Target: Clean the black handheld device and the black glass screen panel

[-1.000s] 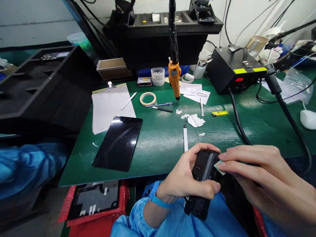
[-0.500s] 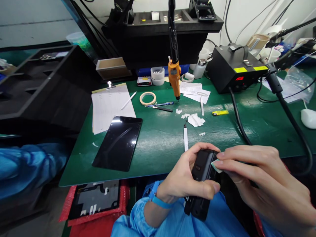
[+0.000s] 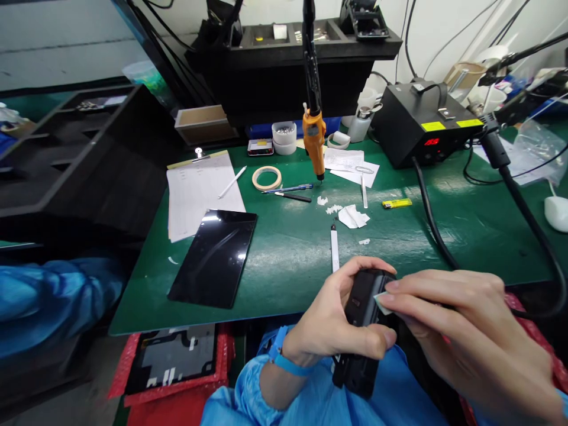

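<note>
My left hand (image 3: 337, 328) is wrapped round a black oblong device (image 3: 361, 307), holding it tilted above my lap at the table's front edge. Its exact kind does not show. Between the thumb and fingers of my right hand (image 3: 461, 331) a small pale green piece of sheet (image 3: 382, 303) is pinched, its tip against the long side of the device. The fingers hide part of that side. Just beyond the left hand lies a white stick with a dark tip (image 3: 334, 248).
A black glass panel (image 3: 213, 258) lies at left, by clipped papers (image 3: 199, 204). An orange electric screwdriver (image 3: 314, 145) hangs over the green table (image 3: 284, 278). Tape (image 3: 267, 168), pens, paper scraps (image 3: 353, 216) and a yellow lighter (image 3: 396, 203) lie around. A black station (image 3: 421, 124) stands right, its cable crossing the table.
My right hand has moved slightly left and down along the device with the pale green piece. My left hand keeps its hold; the view has shifted slightly.
</note>
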Motion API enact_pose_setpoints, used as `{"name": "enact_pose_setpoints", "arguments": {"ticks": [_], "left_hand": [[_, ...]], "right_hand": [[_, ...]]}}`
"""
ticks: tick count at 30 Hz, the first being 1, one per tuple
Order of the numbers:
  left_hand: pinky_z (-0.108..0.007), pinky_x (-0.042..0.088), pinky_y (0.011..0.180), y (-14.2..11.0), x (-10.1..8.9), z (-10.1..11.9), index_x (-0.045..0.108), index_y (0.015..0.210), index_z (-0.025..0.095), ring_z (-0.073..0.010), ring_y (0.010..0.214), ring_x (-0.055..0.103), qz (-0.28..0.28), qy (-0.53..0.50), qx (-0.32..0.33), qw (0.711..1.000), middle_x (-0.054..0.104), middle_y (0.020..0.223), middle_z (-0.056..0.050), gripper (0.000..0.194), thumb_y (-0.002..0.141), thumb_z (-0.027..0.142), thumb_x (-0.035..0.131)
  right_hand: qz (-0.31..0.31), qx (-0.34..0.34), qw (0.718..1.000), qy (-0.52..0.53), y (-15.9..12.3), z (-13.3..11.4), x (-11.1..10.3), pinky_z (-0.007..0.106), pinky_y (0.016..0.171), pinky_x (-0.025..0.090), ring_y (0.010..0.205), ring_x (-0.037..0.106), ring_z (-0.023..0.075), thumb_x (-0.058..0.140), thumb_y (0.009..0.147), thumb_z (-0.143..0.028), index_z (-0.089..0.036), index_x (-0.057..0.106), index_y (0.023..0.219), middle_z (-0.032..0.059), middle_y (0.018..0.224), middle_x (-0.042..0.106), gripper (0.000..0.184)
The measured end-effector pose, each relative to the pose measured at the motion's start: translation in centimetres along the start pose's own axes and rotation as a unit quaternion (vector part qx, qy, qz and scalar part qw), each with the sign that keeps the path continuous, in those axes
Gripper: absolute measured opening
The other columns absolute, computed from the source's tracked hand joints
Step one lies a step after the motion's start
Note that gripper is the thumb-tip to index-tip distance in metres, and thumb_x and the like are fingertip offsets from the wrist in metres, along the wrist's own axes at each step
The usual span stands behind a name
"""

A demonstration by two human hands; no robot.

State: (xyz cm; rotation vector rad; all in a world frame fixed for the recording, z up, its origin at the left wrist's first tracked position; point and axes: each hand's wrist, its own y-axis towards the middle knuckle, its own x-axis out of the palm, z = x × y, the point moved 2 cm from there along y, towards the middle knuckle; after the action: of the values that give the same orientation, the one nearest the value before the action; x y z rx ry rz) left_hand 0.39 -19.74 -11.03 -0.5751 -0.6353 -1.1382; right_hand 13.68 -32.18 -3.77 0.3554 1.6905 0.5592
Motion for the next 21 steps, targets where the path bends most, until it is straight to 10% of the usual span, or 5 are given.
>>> {"name": "enact_pose_setpoints", "arguments": {"ticks": [21], "left_hand": [[-0.023, 0.049, 0.073, -0.36, 0.32, 0.58, 0.068, 0.125, 0.023, -0.0126, 0.080, 0.058, 0.016, 0.006, 0.012, 1.000, 0.067, 0.100, 0.002, 0.078, 0.057, 0.010, 0.105]], "right_hand": [[0.001, -0.037, 0.998, -0.052, 0.05, -0.21, 0.24, 0.039, 0.086, 0.052, 0.102, 0.075, 0.0211, 0.053, 0.122, -0.014, -0.022, 0.072, 0.130, 0.0044, 0.108, 0.083, 0.022]]}}
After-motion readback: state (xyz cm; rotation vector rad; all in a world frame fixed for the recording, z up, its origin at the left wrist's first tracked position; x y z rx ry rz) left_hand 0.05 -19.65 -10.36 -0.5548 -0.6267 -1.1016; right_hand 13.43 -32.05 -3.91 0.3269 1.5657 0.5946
